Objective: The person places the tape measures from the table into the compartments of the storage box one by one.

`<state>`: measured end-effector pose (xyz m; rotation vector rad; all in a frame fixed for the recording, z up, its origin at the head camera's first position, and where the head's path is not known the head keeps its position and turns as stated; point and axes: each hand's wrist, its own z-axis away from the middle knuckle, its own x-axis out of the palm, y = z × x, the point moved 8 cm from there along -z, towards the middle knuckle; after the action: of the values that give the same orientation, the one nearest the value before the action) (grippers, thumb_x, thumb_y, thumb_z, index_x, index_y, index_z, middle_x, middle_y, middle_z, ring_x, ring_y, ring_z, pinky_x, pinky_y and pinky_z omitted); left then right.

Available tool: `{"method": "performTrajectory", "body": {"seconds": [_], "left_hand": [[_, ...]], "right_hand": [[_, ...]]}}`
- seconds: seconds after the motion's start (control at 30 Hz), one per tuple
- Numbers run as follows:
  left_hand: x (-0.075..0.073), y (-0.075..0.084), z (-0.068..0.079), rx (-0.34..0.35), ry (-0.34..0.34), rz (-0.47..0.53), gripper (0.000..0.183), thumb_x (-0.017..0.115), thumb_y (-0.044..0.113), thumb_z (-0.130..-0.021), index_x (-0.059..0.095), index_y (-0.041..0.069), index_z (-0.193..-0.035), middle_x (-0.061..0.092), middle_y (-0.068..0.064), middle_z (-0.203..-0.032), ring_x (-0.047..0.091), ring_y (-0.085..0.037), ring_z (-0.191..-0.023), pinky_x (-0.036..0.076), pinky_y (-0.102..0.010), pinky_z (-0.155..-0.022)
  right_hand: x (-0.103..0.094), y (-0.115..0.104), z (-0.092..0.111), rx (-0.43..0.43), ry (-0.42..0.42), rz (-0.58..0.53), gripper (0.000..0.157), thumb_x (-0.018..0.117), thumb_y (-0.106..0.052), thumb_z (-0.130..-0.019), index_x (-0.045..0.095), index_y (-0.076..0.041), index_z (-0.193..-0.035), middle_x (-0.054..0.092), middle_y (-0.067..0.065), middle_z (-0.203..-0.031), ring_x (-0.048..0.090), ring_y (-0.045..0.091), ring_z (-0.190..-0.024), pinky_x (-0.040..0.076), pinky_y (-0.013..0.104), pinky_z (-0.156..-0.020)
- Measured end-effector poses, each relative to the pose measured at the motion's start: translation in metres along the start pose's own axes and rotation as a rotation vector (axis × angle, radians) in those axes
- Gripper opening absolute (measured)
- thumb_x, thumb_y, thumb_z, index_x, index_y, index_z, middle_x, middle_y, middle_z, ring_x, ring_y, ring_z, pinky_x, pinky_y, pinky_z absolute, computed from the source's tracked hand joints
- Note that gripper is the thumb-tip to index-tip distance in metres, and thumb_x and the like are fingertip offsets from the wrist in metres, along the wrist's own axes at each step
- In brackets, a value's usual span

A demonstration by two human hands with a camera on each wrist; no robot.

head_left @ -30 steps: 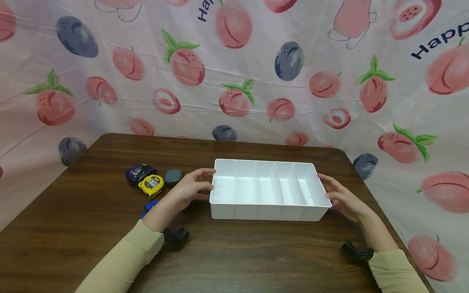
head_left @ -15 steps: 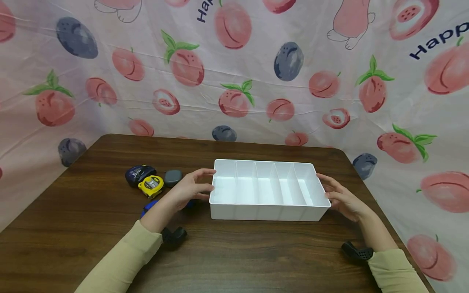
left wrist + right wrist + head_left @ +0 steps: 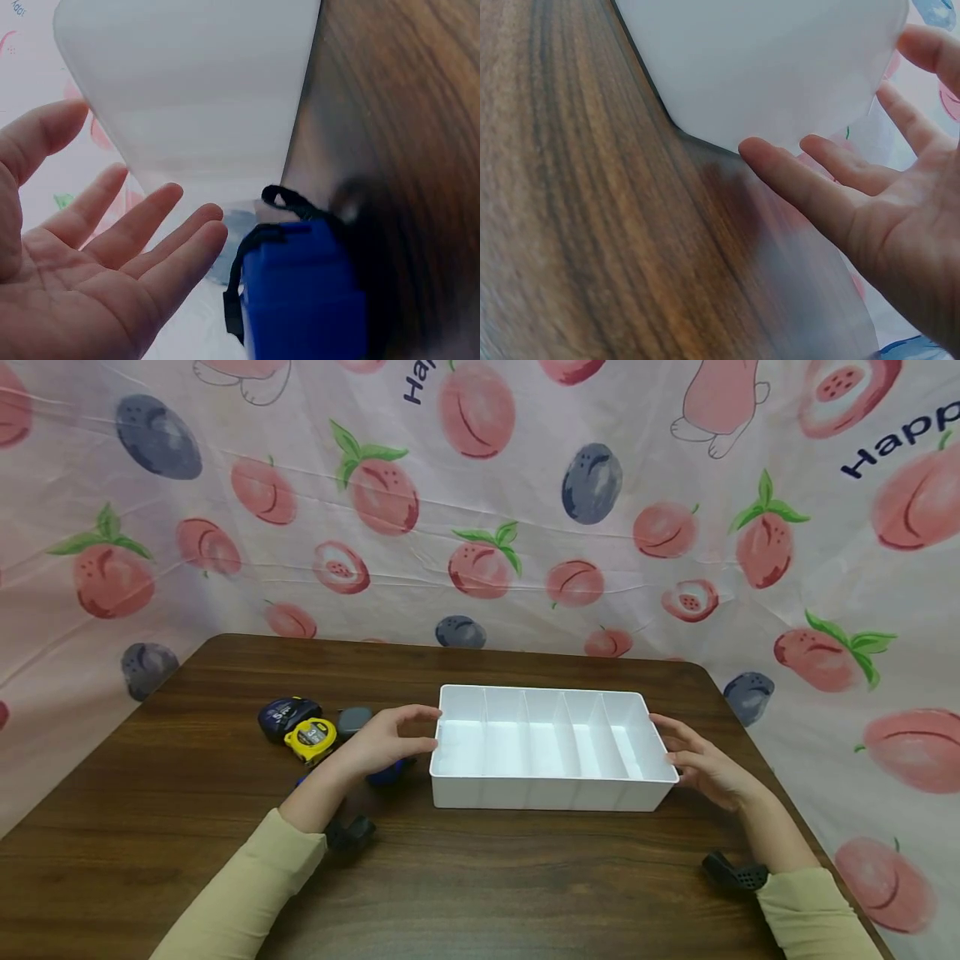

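1. Tray (image 3: 551, 793) sat on the table (image 3: 525, 885), between my left hand (image 3: 378, 745) and right hand (image 3: 708, 772).
2. Both lay with fingers extended, gripping nothing; I couldn't fairly judge contact.
3. My left arm (image 3: 247, 885) had shifted, baring more blue tape (image 3: 387, 774); unmoved, the tray seemed settled.

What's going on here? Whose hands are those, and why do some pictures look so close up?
There's no robot: these are a person's own left hand and right hand. The head picture comes from a camera worn on the person's head, looking forward and down. The close-up ones come from a camera on each wrist.

On the brown table stands a white tray with compartments. Left of it are a yellow tape measure, a dark rounded thing, a grey one and a blue one with a black strap.

Neither hand grips anything; their fingertips are at the tray's two short ends.
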<state>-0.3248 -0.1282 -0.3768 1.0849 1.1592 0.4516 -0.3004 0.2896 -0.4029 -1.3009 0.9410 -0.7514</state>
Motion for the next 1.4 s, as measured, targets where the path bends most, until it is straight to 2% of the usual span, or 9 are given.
{"method": "performTrajectory", "body": {"seconds": [0.17, 0.43, 0.63, 0.73, 0.97, 1.13, 1.23, 1.33, 1.4], "left_hand": [[-0.005, 0.002, 0.001, 0.06, 0.008, -0.004, 0.051, 0.07, 0.027, -0.089, 0.054, 0.007, -0.133, 0.055, -0.014, -0.132, 0.051, -0.034, -0.121, 0.04, -0.055, -0.096], [-0.016, 0.008, 0.011, 0.154, 0.033, -0.035, 0.05, 0.07, 0.02, -0.088, 0.053, 0.002, -0.132, 0.055, -0.016, -0.131, 0.05, -0.035, -0.12, 0.037, -0.056, -0.098], [-0.028, 0.007, 0.019, 0.178, 0.07, -0.082, 0.051, 0.073, 0.02, -0.086, 0.055, 0.007, -0.132, 0.056, -0.013, -0.131, 0.048, -0.034, -0.121, 0.032, -0.059, -0.1], [-0.034, 0.007, 0.023, 0.186, 0.084, -0.103, 0.051, 0.073, 0.022, -0.086, 0.055, 0.009, -0.132, 0.055, -0.012, -0.132, 0.047, -0.033, -0.123, 0.03, -0.059, -0.101], [-0.052, 0.01, 0.033, 0.15, 0.132, -0.159, 0.057, 0.072, 0.034, -0.087, 0.051, 0.016, -0.137, 0.048, -0.008, -0.14, 0.036, -0.033, -0.132, 0.022, -0.062, -0.104], [-0.063, 0.013, 0.039, 0.165, 0.165, -0.148, 0.059, 0.072, 0.029, -0.087, 0.048, 0.018, -0.14, 0.041, -0.005, -0.145, 0.029, -0.032, -0.136, 0.023, -0.064, -0.103], [-0.07, 0.016, 0.042, 0.197, 0.192, -0.158, 0.06, 0.074, 0.027, -0.086, 0.048, 0.018, -0.14, 0.04, -0.004, -0.146, 0.029, -0.03, -0.136, 0.025, -0.062, -0.102], [-0.078, 0.019, 0.045, 0.249, 0.217, -0.205, 0.061, 0.075, 0.024, -0.085, 0.05, 0.014, -0.139, 0.04, -0.007, -0.146, 0.029, -0.031, -0.136, 0.028, -0.062, -0.101], [-0.082, 0.021, 0.046, 0.279, 0.237, -0.246, 0.06, 0.076, 0.022, -0.084, 0.05, 0.01, -0.138, 0.04, -0.011, -0.146, 0.027, -0.034, -0.137, 0.025, -0.065, -0.101]], "right_hand": [[-0.001, 0.001, 0.0, 0.005, 0.008, 0.009, 0.06, 0.045, -0.006, -0.097, 0.02, -0.013, -0.152, 0.041, 0.003, -0.135, 0.058, 0.021, -0.107, 0.049, 0.046, -0.082], [-0.001, 0.001, 0.0, 0.013, 0.011, 0.027, 0.062, 0.046, -0.009, -0.097, 0.018, -0.011, -0.152, 0.027, 0.024, -0.145, 0.055, 0.021, -0.111, 0.047, 0.045, -0.084], [0.0, 0.001, 0.0, 0.016, 0.014, 0.035, 0.062, 0.047, -0.011, -0.097, 0.018, -0.013, -0.152, 0.017, 0.032, -0.148, 0.055, 0.018, -0.111, 0.048, 0.044, -0.084], [0.0, 0.001, 0.0, 0.017, 0.012, 0.034, 0.062, 0.047, -0.011, -0.097, 0.018, -0.013, -0.152, 0.015, 0.033, -0.148, 0.055, 0.017, -0.111, 0.048, 0.043, -0.084], [0.002, 0.0, 0.0, 0.011, 0.006, 0.033, 0.062, 0.047, -0.01, -0.097, 0.018, -0.013, -0.153, 0.017, 0.031, -0.148, 0.055, 0.017, -0.111, 0.048, 0.043, -0.084], [0.002, 0.001, 0.001, 0.01, 0.001, 0.032, 0.062, 0.046, -0.01, -0.098, 0.018, -0.014, -0.153, 0.019, 0.03, -0.147, 0.055, 0.018, -0.112, 0.048, 0.043, -0.084], [0.002, 0.001, 0.001, 0.012, 0.0, 0.031, 0.061, 0.046, -0.01, -0.098, 0.018, -0.014, -0.153, 0.019, 0.03, -0.147, 0.055, 0.018, -0.111, 0.048, 0.043, -0.084], [0.002, 0.001, 0.001, 0.013, -0.001, 0.03, 0.061, 0.046, -0.01, -0.098, 0.018, -0.014, -0.153, 0.018, 0.03, -0.147, 0.055, 0.018, -0.111, 0.049, 0.043, -0.084], [0.002, 0.0, 0.001, 0.011, -0.002, 0.028, 0.061, 0.046, -0.009, -0.098, 0.018, -0.014, -0.153, 0.018, 0.03, -0.148, 0.055, 0.017, -0.112, 0.049, 0.043, -0.084]]}}
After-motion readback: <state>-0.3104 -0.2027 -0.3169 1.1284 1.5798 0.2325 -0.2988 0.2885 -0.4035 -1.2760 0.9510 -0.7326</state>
